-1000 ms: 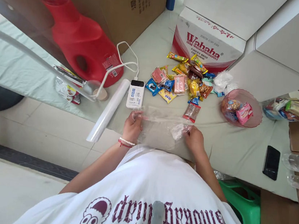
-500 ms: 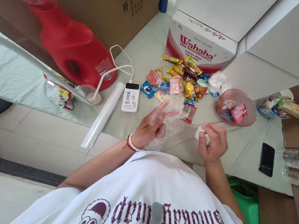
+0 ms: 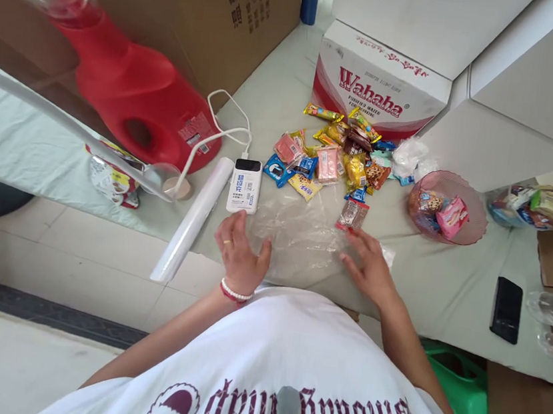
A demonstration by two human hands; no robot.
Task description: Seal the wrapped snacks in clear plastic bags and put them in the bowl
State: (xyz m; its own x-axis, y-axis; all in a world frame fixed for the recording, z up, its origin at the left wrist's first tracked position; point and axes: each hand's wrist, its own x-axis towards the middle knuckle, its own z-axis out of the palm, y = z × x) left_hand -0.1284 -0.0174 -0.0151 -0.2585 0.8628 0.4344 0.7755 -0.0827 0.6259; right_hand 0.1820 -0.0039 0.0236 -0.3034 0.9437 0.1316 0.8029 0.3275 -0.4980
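We have both hands spread flat on a clear plastic bag [image 3: 303, 237] that lies on the tabletop [image 3: 439, 281] right in front of us. Our left hand [image 3: 240, 256] presses the bag's left edge and our right hand [image 3: 367, 265] its right edge, fingers released and stretched out, grasping nothing; it looks as if we pin the thin film down so it lies smooth and does not slide.

Just beyond our right fingers lies a brown snack packet [image 3: 353, 214], at the bag's far edge. Farther out sits a heap of wrapped snacks [image 3: 333, 157], in front of a Wahaha carton [image 3: 382, 89]. Beyond our left fingers rests a white power bank [image 3: 245, 186] with its cable, and beside it a roll of clear film [image 3: 194, 217]. To the right of our right fingers stands a pink bowl [image 3: 472, 211] with a few packets in it, and farther off a black phone [image 3: 506, 309].

The tabletop is covered in pale grey-green cloth. A red jug [image 3: 139, 96] and a brown cardboard box [image 3: 219, 18] stand at the far left; pale floor tiles show below.
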